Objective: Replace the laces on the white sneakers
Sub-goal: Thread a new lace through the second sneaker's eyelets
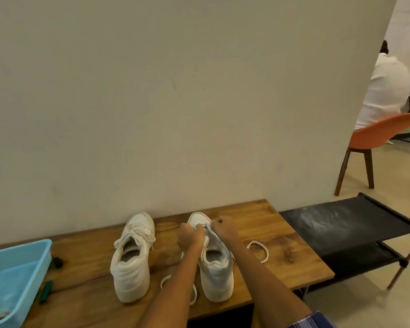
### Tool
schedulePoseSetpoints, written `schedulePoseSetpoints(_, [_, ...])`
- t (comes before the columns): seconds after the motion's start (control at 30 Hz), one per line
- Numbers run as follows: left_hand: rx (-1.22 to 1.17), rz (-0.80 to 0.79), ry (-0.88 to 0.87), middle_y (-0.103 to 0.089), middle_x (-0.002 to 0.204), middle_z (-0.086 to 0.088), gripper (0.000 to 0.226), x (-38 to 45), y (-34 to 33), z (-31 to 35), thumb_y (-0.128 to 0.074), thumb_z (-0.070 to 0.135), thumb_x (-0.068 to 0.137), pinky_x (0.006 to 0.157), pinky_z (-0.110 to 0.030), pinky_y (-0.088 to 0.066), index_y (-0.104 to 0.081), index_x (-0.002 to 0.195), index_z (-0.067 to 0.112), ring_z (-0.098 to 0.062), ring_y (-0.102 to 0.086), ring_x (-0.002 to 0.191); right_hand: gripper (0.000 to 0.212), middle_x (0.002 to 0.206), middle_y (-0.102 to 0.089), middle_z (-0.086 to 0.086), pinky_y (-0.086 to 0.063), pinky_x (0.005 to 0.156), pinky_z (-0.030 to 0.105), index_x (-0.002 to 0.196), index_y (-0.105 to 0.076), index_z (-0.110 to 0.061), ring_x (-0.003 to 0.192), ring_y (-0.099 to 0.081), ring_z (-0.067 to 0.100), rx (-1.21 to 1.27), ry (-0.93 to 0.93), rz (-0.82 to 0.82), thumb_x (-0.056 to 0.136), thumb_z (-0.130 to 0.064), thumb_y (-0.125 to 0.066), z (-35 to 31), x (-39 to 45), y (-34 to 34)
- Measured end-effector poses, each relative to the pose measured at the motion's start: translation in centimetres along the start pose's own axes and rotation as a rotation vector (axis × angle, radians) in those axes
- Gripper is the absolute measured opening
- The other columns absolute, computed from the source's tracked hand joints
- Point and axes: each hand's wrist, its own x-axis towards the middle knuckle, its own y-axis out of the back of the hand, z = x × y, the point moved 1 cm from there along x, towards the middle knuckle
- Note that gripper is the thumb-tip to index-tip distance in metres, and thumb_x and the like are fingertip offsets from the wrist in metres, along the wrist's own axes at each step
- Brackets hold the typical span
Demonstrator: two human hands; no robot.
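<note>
Both arms extended; left hand (191, 236) and right hand (224, 227) over right sneaker's (217, 268) toe end, fingers curled, pinching lace (202, 226).

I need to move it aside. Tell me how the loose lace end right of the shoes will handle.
The loose lace end lies curved on the table, so it is probably floppy and will droop. It looks thin, likely very light. It seems to run to the right sneaker, so pulling may tug that.

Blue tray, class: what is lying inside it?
The blue tray sits at the wooden table's left end. Something pale shows in its near corner, cut off by the frame edge; I cannot identify it. Otherwise only its bare floor shows.
</note>
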Motion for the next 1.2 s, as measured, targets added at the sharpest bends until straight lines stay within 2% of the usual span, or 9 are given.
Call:
schedulePoseSetpoints(0.13, [-0.016, 0.025, 0.017, -0.064, 0.114, -0.015, 0.034, 0.0, 0.0, 0.0, -0.058, 0.027, 0.09, 0.078, -0.033, -0.046, -0.06, 0.112, 0.001, -0.032, -0.06, 0.105, 0.04, 0.055, -0.038, -0.004, -0.032, 0.062, 0.027, 0.051, -0.037, -0.018, 0.07, -0.044, 0.02, 0.039, -0.129, 0.058, 0.089, -0.012, -0.049, 0.4, -0.1, 0.0])
schedulePoseSetpoints(0.27, [-0.013, 0.019, -0.008, -0.064, 0.112, -0.015, 0.034, 0.3, -0.5, -0.2, -0.059, 0.029, 0.089, 0.079, -0.035, -0.048, -0.06, 0.11, 0.002, -0.032, -0.06, 0.102, 0.042, 0.052, -0.036, -0.002, -0.028, 0.048, 0.026, 0.049, -0.038, -0.016, 0.051, -0.035, 0.012, 0.034, -0.122, 0.033, 0.088, -0.017, -0.055, 1.0, 0.5, -0.2])
schedulePoseSetpoints(0.4, [-0.016, 0.073, -0.053, -0.064, 0.106, -0.014, 0.041, 0.7, -0.1, 0.1, -0.047, 0.04, 0.095, 0.072, -0.034, -0.044, -0.061, 0.105, 0.002, -0.03, -0.06, 0.096, 0.044, 0.055, -0.035, -0.002, -0.028, 0.047, 0.024, 0.052, -0.037, -0.016, 0.055, -0.038, 0.013, -0.089, -0.102, 0.005, 0.094, -0.019, -0.05, 1.1, 0.6, 0.3])
schedulePoseSetpoints(0.53, [-0.11, 0.079, -0.138, -0.062, 0.108, -0.017, 0.026, 1.2, 1.9, 2.2, -0.032, 0.012, 0.1, 0.071, -0.03, -0.038, -0.053, 0.113, 0.002, -0.029, -0.057, 0.095, 0.017, 0.077, -0.061, 0.005, -0.04, 0.059, 0.018, 0.075, -0.063, -0.008, 0.071, -0.056, 0.017, -0.007, 0.027, 0.052, 0.086, -0.001, -0.052, -2.1, 1.2, 2.9])
schedulePoseSetpoints(0.63, [-0.258, 0.048, -0.244, -0.066, 0.098, -0.013, 0.023, 1.0, 4.0, 6.3, -0.035, 0.003, 0.097, 0.071, -0.029, -0.04, -0.042, 0.118, 0.006, -0.024, -0.056, 0.085, 0.018, 0.084, -0.063, 0.017, -0.05, 0.056, 0.028, 0.102, -0.05, -0.005, 0.061, -0.061, 0.022, 0.421, 0.118, 0.055, 0.088, 0.007, -0.05, -7.2, 0.8, 6.2])
schedulePoseSetpoints(0.73, [-0.444, 0.08, -0.284, -0.068, 0.089, -0.012, 0.016, 0.4, 6.8, 12.5, -0.042, 0.003, 0.094, 0.073, -0.031, -0.046, -0.054, 0.105, 0.003, -0.029, -0.063, 0.086, 0.014, 0.076, -0.064, 0.018, -0.051, 0.05, 0.024, 0.093, -0.049, -0.003, 0.043, -0.058, 0.008, 0.522, 0.268, 0.132, 0.085, 0.003, -0.059, -13.4, 0.1, 9.9])
schedulePoseSetpoints(0.87, [-0.576, 0.105, -0.435, -0.061, 0.085, -0.01, 0.02, -3.5, 12.3, 22.0, -0.044, 0.001, 0.094, 0.061, -0.022, -0.042, -0.065, 0.09, 0.003, -0.02, -0.054, 0.077, 0.018, 0.077, -0.067, 0.017, -0.054, 0.065, 0.036, 0.071, -0.056, -0.013, 0.059, -0.058, 0.019, 0.549, 0.408, 0.325, 0.085, -0.002, -0.062, -21.2, -1.2, 16.3])
schedulePoseSetpoints(1.07, [-0.789, 0.107, -0.564, -0.068, 0.098, -0.013, 0.016, -9.1, 19.1, 31.2, -0.053, 0.006, 0.094, 0.082, -0.036, -0.056, -0.068, 0.096, 0.002, -0.028, -0.066, 0.088, 0.013, 0.08, -0.063, 0.003, -0.041, 0.061, 0.017, 0.089, -0.067, -0.001, 0.071, -0.055, 0.013, 0.647, 0.525, 0.428, 0.088, -0.014, -0.065, -28.5, -5.5, 25.3])
schedulePoseSetpoints(1.2, [-0.843, 0.101, -0.653, -0.069, 0.098, -0.012, 0.015, -13.4, 22.4, 34.6, -0.054, 0.006, 0.093, 0.085, -0.036, -0.056, -0.069, 0.094, 0.005, -0.026, -0.067, 0.09, 0.01, 0.079, -0.065, 0.004, -0.052, 0.071, 0.028, 0.089, -0.069, -0.004, 0.072, -0.06, 0.015, 0.799, 0.545, 0.453, 0.089, -0.013, -0.062, -31.2, -8.7, 29.1])
